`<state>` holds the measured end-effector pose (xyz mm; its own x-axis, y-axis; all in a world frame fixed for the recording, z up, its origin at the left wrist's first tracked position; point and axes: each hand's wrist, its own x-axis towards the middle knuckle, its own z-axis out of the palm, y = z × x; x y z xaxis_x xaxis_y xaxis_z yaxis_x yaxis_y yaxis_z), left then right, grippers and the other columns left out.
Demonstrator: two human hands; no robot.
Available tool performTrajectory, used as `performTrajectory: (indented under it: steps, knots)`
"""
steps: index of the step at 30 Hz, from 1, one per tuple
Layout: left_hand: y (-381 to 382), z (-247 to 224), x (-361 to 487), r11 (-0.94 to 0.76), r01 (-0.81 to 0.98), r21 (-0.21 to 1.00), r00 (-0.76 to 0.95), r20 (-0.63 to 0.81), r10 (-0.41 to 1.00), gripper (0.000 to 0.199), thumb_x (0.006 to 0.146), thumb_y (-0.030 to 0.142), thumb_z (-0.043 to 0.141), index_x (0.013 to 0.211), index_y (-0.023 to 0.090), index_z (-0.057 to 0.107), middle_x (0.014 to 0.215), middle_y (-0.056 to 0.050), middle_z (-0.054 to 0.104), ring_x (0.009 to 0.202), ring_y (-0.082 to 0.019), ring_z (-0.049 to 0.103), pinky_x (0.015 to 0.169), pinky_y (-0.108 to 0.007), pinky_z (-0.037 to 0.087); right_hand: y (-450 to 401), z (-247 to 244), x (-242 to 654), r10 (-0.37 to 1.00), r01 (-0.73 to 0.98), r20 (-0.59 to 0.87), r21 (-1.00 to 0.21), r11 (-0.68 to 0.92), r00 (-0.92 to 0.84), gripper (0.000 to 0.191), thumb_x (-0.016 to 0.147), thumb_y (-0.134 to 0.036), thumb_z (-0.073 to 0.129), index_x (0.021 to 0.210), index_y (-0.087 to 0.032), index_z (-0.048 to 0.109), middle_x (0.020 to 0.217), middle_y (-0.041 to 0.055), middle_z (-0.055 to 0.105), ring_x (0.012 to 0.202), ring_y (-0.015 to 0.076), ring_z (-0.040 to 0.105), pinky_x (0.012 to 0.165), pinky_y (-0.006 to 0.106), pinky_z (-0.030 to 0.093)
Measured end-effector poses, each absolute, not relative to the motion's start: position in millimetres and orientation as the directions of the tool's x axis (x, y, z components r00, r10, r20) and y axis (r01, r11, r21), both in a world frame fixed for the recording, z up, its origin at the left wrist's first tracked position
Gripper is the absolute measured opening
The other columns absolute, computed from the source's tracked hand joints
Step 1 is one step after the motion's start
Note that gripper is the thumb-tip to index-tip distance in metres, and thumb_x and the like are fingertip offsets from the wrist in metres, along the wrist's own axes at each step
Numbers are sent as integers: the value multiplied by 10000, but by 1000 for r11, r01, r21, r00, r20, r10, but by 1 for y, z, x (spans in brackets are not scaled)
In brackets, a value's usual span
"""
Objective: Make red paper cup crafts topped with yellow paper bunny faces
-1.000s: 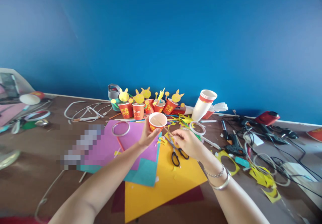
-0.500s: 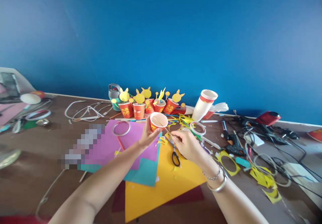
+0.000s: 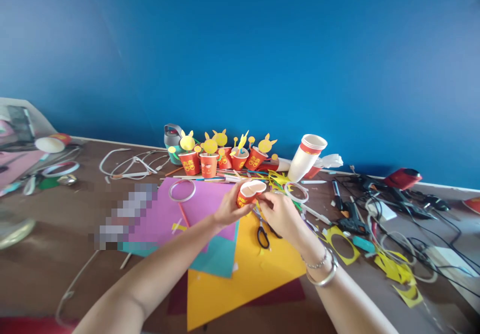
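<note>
Leaning rightward between hands (image 3: pixel 229 208), red cup (image 3: pixel 245 198), mouth up

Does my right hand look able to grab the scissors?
Probably yes: the scissors lie close by the right hand, handles mostly uncovered. But its fingers are at the red cup, so they'd have to leave that first.

brown table (image 3: pixel 86 214) | centre: purple sheet (image 3: pixel 210 201), yellow sheet (image 3: pixel 240 284) (scissors (image 3: pixel 263 237) on top) | centre left: white cable (image 3: pixel 129 166) | centre right: black glue gun (image 3: pixel 352 221) | lower right: yellow scraps (image 3: pixel 395 269)
</note>
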<state>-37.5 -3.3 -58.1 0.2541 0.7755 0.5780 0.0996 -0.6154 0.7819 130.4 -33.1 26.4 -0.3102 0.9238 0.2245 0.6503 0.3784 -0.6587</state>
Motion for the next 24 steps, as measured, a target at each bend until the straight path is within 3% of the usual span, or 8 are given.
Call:
performTrajectory:
  steps: [5, 10, 17, 21, 24]
  knots:
    - [5, -61, -37, -567, -74, 820, 104, 572, 813, 640, 771, 361, 706, 1328, 250, 411, 1295, -123, 540, 1176, -269, 551, 1016, -438, 431, -38, 40, 144, 953, 831, 85, -471, 295, -289, 203, 868, -327, 528, 805, -180, 653, 747, 72, 696, 677, 190, 617, 580, 272, 337]
    - [10, -60, -42, -531, -112, 840, 32, 537, 843, 703, 739, 366, 733, 1349, 259, 401, 1325, -126, 523, 1200, -270, 531, 1050, -449, 401, -39, 49, 154, 944, 890, 30, -324, 319, -327, 311, 921, -272, 447, 638, -201, 556, 679, 55, 659, 665, 172, 591, 568, 283, 278]
    - [-3, -53, -34, -582, -90, 808, 287, 581, 762, 624, 791, 309, 689, 1350, 233, 422, 1355, -144, 518, 1269, -291, 477, 1086, -470, 359, -35, 35, 141, 936, 857, 15, -396, 329, -353, 289, 924, -240, 428, 712, -177, 615, 780, 94, 702, 723, 192, 621, 592, 289, 293]
    - [-3, -50, -37, -532, -93, 842, 207, 539, 817, 644, 767, 329, 719, 1331, 237, 423, 1325, -130, 529, 1226, -284, 507, 1052, -450, 391, -34, 47, 149, 918, 813, 6, -462, 354, -397, 366, 922, -355, 463, 615, -188, 571, 623, 44, 643, 587, 153, 558, 537, 278, 276]
    - [0, -53, -40, -497, -176, 850, 216, 526, 823, 756, 722, 385, 756, 1361, 262, 371, 1313, -119, 532, 1194, -279, 531, 1006, -421, 431, -36, 57, 157, 905, 789, -58, -516, 335, -422, 441, 915, -332, 456, 499, -191, 495, 481, 11, 555, 443, 112, 449, 474, 278, 237]
